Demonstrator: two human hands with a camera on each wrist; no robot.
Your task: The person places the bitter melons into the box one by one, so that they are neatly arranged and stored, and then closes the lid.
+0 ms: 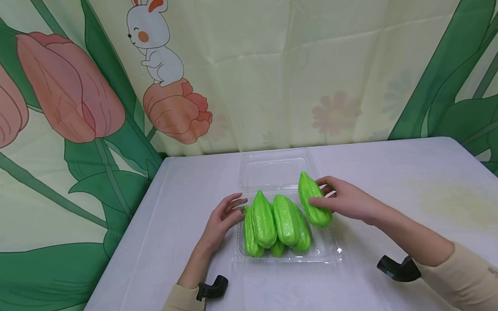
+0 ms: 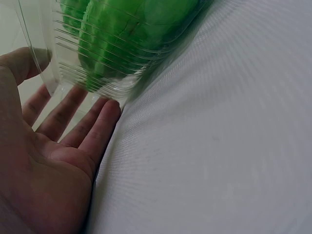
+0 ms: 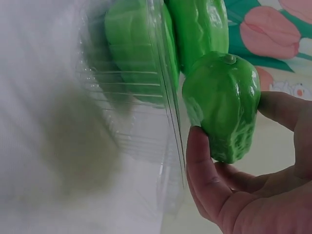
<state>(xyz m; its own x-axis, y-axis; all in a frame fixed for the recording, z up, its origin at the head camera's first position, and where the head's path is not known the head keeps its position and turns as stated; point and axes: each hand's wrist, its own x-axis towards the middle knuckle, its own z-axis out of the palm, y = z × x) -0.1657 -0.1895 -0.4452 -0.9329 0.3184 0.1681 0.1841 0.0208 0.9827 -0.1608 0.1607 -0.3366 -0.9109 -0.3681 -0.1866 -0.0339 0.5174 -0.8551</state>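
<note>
My right hand (image 1: 348, 203) pinches a glossy green bitter melon (image 1: 311, 201) between thumb and fingers, over the right end of a clear plastic clamshell box (image 1: 327, 255). In the right wrist view the held bitter melon (image 3: 222, 102) shows its blunt stem end, beside the box's rim. Several more bitter melons (image 1: 263, 220) lie piled in the left and middle of the box, some partly hidden under others. At the box's left side is my left hand (image 1: 221, 220). Its fingers (image 2: 100, 129) reach loosely extended to the ribbed wall in the left wrist view, thumb near the rim.
The box's clear lid (image 1: 276, 168) lies folded back toward the rear edge of the white-covered table (image 1: 186, 181). Behind the table hangs a curtain (image 1: 249, 86) printed with tulips and a rabbit. A black wrist camera (image 1: 398, 268) sits at the right sleeve.
</note>
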